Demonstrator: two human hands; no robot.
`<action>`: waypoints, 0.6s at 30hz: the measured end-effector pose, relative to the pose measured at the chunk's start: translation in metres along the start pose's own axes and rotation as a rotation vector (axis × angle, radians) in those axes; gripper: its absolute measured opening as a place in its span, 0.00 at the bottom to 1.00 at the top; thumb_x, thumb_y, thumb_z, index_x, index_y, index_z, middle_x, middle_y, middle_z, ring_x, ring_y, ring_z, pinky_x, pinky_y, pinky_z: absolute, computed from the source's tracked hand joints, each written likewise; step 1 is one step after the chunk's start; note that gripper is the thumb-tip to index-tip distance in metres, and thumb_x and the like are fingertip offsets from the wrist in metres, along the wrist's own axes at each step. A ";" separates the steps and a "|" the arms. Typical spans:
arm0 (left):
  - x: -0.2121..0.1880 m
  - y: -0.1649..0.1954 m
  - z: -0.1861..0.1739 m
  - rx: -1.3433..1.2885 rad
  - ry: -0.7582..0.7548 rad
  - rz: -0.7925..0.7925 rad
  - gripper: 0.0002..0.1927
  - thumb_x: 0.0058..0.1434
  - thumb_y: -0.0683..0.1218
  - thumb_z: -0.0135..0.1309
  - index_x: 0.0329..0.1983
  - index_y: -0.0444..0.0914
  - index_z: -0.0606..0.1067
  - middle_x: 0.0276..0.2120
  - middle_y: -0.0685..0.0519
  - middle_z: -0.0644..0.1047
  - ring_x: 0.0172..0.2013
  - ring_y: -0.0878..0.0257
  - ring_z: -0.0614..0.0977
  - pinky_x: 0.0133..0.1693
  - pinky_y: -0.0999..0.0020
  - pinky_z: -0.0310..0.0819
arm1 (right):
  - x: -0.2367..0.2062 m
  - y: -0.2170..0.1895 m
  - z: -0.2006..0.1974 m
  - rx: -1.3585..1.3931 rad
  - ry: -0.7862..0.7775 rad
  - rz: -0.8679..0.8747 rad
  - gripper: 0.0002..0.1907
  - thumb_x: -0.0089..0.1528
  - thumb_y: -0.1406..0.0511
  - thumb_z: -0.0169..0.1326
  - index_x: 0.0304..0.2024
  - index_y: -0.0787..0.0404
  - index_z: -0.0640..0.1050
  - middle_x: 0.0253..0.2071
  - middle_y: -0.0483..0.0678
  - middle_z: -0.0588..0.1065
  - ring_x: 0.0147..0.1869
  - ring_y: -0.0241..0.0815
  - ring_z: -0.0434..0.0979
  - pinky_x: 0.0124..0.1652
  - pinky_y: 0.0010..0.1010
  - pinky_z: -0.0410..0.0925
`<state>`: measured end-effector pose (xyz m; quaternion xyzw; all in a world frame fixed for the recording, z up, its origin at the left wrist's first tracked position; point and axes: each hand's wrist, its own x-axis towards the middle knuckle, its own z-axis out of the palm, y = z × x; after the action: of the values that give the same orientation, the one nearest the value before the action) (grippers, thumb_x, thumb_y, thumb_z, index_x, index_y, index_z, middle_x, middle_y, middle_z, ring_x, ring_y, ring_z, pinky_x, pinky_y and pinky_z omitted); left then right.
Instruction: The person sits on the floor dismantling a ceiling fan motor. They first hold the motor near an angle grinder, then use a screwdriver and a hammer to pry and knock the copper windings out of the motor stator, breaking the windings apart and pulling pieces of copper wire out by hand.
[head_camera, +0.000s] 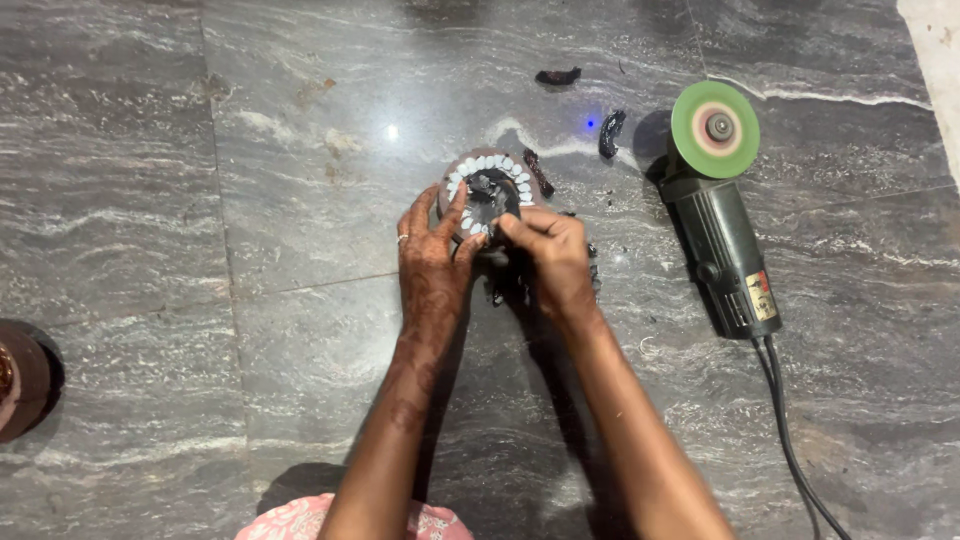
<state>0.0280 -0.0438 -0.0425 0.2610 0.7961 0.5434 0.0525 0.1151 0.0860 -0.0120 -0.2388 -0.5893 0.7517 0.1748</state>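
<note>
Between both hands on the grey stone floor (200, 250) sits a round motor part (487, 192) ringed with white segments. Left hand (432, 262) grips its rim; right hand (556, 262) pinches black material at its centre. An angle grinder (722, 235) lies right of the hands.

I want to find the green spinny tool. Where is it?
In the head view, the angle grinder lies on the grey stone floor, out to the right of the right hand, its green disc at the far end, untouched.
</note>
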 end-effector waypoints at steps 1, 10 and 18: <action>0.000 0.001 0.000 0.139 -0.008 0.026 0.33 0.54 0.48 0.66 0.65 0.54 0.73 0.71 0.49 0.64 0.70 0.49 0.64 0.64 0.52 0.68 | -0.005 0.000 0.003 -0.087 0.066 -0.006 0.10 0.64 0.66 0.59 0.35 0.69 0.83 0.33 0.49 0.79 0.30 0.37 0.79 0.31 0.27 0.74; 0.014 -0.002 -0.002 0.617 -0.132 0.074 0.36 0.56 0.60 0.60 0.69 0.67 0.64 0.70 0.54 0.62 0.71 0.49 0.57 0.66 0.37 0.50 | -0.019 0.000 0.011 -0.158 0.097 -0.109 0.06 0.64 0.70 0.58 0.39 0.68 0.84 0.41 0.46 0.78 0.40 0.34 0.77 0.38 0.22 0.73; 0.001 0.003 0.000 0.530 -0.293 -0.065 0.33 0.61 0.61 0.54 0.69 0.71 0.60 0.74 0.60 0.55 0.73 0.52 0.50 0.69 0.37 0.38 | -0.069 -0.068 -0.020 -0.149 0.278 -0.263 0.05 0.64 0.67 0.62 0.39 0.64 0.84 0.39 0.45 0.77 0.40 0.33 0.70 0.40 0.26 0.59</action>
<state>0.0278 -0.0427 -0.0394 0.3157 0.9021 0.2713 0.1140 0.1818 0.0807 0.0608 -0.2735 -0.6395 0.6366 0.3330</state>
